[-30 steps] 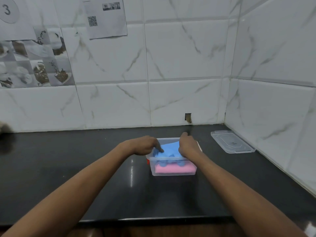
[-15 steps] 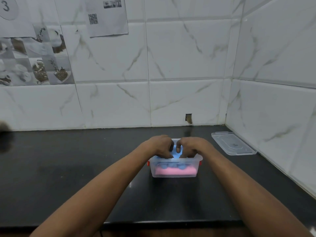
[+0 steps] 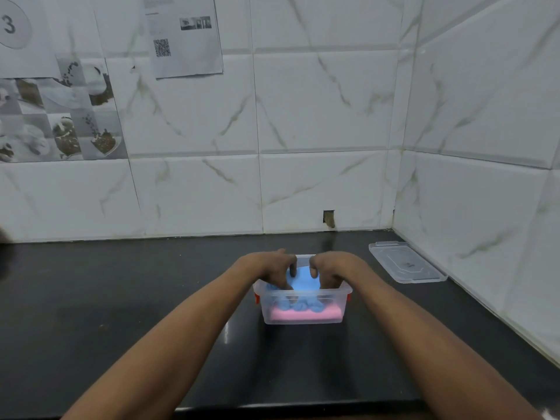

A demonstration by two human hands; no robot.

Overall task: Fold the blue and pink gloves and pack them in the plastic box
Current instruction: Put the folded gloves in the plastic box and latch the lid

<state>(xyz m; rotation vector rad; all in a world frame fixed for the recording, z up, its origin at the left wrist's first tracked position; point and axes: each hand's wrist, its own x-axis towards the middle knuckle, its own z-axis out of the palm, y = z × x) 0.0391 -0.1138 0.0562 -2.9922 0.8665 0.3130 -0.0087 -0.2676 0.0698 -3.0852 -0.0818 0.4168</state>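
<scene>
A clear plastic box (image 3: 303, 321) with red side clips stands on the black counter. A folded pink glove (image 3: 306, 314) lies at its bottom. On top of it sits the folded blue glove (image 3: 303, 278). My left hand (image 3: 269, 268) and my right hand (image 3: 331, 268) are both inside the box, fingers curled down and pressing on the blue glove from its left and right sides. The glove's far end is hidden by my fingers.
The box's clear lid (image 3: 406, 262) lies flat at the back right, close to the right wall. Tiled walls close the counter (image 3: 121, 298) at the back and right. The counter's front edge runs under my forearms.
The blue glove stuck up above the rim a second ago; it now sits lower in the box. Both hands have moved inward and down onto it.
</scene>
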